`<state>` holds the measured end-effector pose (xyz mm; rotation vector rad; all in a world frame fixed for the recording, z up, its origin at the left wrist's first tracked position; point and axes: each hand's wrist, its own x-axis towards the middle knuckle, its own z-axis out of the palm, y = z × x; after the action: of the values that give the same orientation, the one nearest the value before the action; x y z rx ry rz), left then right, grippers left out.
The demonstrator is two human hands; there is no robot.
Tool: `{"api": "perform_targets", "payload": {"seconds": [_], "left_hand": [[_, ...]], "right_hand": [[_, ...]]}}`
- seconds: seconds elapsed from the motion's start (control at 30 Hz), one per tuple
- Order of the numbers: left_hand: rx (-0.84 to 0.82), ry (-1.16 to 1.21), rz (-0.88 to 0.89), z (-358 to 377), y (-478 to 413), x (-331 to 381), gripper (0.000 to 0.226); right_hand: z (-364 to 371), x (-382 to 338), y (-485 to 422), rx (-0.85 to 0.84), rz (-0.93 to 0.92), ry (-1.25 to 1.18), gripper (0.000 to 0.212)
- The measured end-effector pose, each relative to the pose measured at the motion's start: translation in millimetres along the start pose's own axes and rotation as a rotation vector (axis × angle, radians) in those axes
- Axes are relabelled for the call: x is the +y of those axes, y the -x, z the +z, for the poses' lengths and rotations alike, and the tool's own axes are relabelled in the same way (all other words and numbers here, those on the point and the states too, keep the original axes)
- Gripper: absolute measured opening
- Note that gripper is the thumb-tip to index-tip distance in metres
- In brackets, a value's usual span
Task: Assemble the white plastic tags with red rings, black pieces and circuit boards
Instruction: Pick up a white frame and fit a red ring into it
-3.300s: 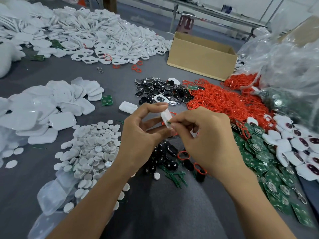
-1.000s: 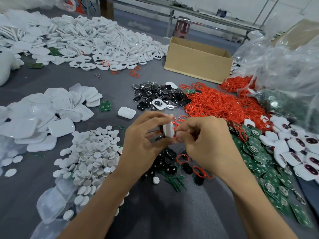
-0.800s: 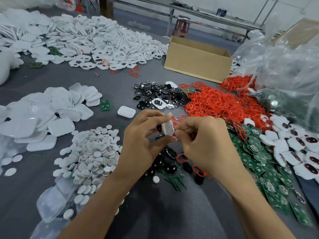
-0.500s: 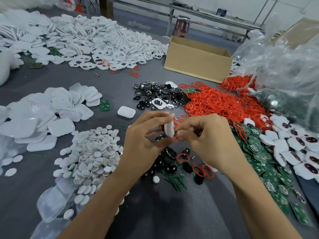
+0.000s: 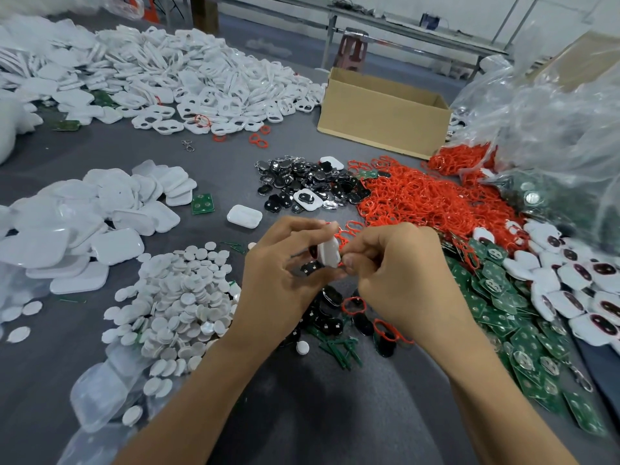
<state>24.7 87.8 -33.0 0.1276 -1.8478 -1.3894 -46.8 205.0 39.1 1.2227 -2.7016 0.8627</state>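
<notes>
We hold white tag (image 5: 328, 256) in left grip (image 5: 285, 276), pinched edge-on, raised off bench (image 5: 218, 156). Right grip (image 5: 399, 273) pinches red ring (image 5: 346, 233) at tag's far rim. We reckon: steady tag, seat ring round rim bit by bit, no stretching.

You have one head-worn view, looking forward and down over the desk (image 5: 218, 156), close above your hands, the far wall at top.
</notes>
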Motion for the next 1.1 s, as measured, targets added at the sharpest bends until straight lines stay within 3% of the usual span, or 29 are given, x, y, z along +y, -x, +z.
{"api": "perform_targets", "payload": {"seconds": [0.27, 0.47, 0.73, 0.8, 0.9, 1.1], "left_hand": [[0.063, -0.254, 0.176, 0, 1, -8, 0.053], [0.079, -0.259, 0.138, -1, 0, -10, 0.052], [-0.042, 0.438, -0.47, -3, -8, 0, 0.042], [-0.088, 0.574, -0.53, -6, -10, 1, 0.036], [-0.186, 0.708, -0.596, -10, -10, 3, 0.048], [-0.318, 0.79, -0.624, -9, -9, 7, 0.046]], "right_hand": [[7, -1, 3, 0.054, -0.017, 0.002, 0.016], [10, 0, 2, 0.074, -0.04, 0.004, 0.015], [-8, 10, -6, 0.238, -0.099, -0.088, 0.013], [-14, 11, -7, 0.247, -0.162, -0.089, 0.015], [-15, 9, -7, 0.244, -0.248, -0.112, 0.017], [-7, 6, -4, 0.268, -0.35, -0.129, 0.009]]}}
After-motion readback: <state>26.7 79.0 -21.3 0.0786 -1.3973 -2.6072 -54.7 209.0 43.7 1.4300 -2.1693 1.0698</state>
